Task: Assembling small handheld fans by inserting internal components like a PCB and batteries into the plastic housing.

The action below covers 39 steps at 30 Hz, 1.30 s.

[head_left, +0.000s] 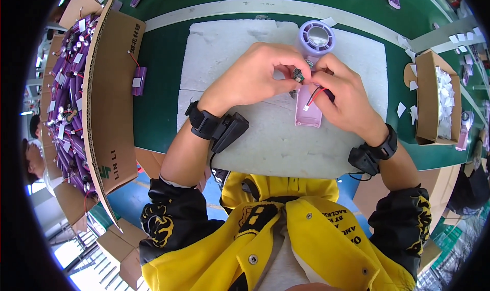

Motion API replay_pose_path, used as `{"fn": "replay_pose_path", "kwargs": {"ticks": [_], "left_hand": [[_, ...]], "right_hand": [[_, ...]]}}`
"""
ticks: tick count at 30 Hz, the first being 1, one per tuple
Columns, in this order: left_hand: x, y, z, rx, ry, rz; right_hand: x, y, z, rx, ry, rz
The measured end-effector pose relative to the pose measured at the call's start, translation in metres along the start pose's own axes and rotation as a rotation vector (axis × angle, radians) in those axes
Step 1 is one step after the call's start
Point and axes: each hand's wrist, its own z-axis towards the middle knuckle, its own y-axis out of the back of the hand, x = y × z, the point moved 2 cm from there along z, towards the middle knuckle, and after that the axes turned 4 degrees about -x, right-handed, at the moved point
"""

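Observation:
A small handheld fan lies on the white foam pad. Its round lilac head [316, 39] points away from me, and its open pink handle shell [308, 115] points toward me. My left hand [258, 76] pinches a small green circuit board [298, 75] between thumb and forefinger, just above the handle. My right hand [344, 89] is closed around a dark purple battery pack [330, 95], mostly hidden by the fingers. From it, red and black wires with a white connector [306, 107] hang over the shell. The right fingertips are close to the board.
On the left stands a large cardboard box [115, 102] full of purple battery packs. A single wired battery pack [138, 81] lies beside it on the green table. At right, a smaller carton [427, 102] holds white paper pieces. The foam pad [224, 51] lies under the work.

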Motion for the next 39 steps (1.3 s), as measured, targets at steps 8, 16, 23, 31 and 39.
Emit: {"fn": "replay_pose_path", "kwargs": {"ticks": [8,16,23,31,39], "left_hand": [[0.004,-0.001,-0.002,-0.011,-0.022,-0.082],[-0.001,-0.004,0.0,0.012,-0.063,0.018],[0.009,-0.005,0.0,-0.076,0.028,-0.075],[0.011,-0.003,0.002,-0.091,-0.032,-0.045],[0.008,-0.001,-0.001,0.005,0.019,-0.068]], "right_hand": [[0.001,0.004,0.002,-0.158,-0.088,0.068],[-0.003,0.0,0.0,-0.262,-0.127,0.008],[0.002,0.002,0.0,-0.184,-0.043,-0.119],[0.002,0.004,-0.001,-0.03,0.007,-0.059],[0.002,0.002,-0.001,-0.008,-0.096,0.175]]}}
